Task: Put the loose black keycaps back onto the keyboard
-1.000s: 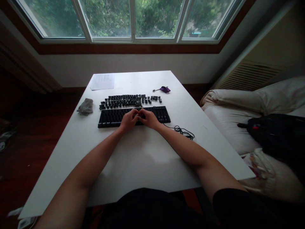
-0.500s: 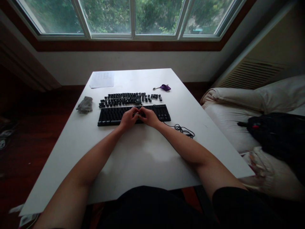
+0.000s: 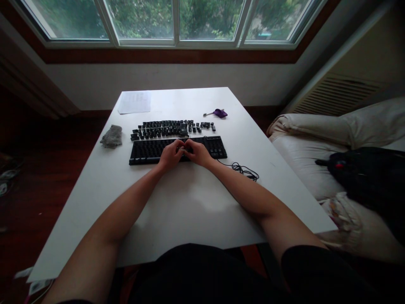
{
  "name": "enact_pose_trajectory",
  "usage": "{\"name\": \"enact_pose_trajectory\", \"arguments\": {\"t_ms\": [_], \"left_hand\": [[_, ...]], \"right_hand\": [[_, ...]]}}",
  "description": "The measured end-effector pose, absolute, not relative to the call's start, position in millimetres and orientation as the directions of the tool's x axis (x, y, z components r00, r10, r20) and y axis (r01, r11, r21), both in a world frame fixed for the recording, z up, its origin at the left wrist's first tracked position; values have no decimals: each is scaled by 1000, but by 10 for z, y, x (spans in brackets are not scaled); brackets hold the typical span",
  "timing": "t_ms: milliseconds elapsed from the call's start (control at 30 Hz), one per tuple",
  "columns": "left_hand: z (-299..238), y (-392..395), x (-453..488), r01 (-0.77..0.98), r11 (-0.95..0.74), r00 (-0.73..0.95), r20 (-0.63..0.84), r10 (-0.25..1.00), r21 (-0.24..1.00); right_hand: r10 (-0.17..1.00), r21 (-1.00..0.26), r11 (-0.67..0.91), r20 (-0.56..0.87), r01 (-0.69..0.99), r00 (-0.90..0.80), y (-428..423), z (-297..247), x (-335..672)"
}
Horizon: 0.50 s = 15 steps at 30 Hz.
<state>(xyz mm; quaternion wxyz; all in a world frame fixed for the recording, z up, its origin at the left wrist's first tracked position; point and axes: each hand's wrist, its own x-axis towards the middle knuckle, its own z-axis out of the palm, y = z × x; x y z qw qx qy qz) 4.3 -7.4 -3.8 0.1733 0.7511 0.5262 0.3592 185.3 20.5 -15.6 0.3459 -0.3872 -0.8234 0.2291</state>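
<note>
A black keyboard (image 3: 145,151) lies across the white table, most of its left part showing bare dark rows. Over its middle, my left hand (image 3: 171,155) and my right hand (image 3: 198,153) meet with fingers closed in a pinch. A small, thin, shiny thing shows between the fingertips, too small to name. Behind the keyboard stand rows of loose black keycaps (image 3: 167,125). The hands hide the keyboard's centre.
A coiled black cable (image 3: 242,169) rests right of the keyboard. At the left edge is a crumpled grey cloth (image 3: 112,137). Farther back are paper sheets (image 3: 135,102) and a purple item (image 3: 220,113) beside a small brush (image 3: 208,114). A sofa (image 3: 294,156) stands to the right.
The view has tipped slightly, so everything sits a little higher in the picture. Both hands stay together over the keyboard, with barely any visible movement.
</note>
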Motion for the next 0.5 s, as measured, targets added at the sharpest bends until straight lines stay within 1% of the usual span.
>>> {"name": "enact_pose_trajectory", "arguments": {"t_ms": [267, 500], "left_hand": [[-55, -71, 44, 657, -401, 182, 382, 906, 638], [-55, -63, 45, 671, -388, 182, 368, 912, 631]], "right_hand": [[788, -645, 605, 403, 466, -466, 197, -135, 1851], [793, -638, 600, 392, 483, -466, 206, -149, 1848]]}}
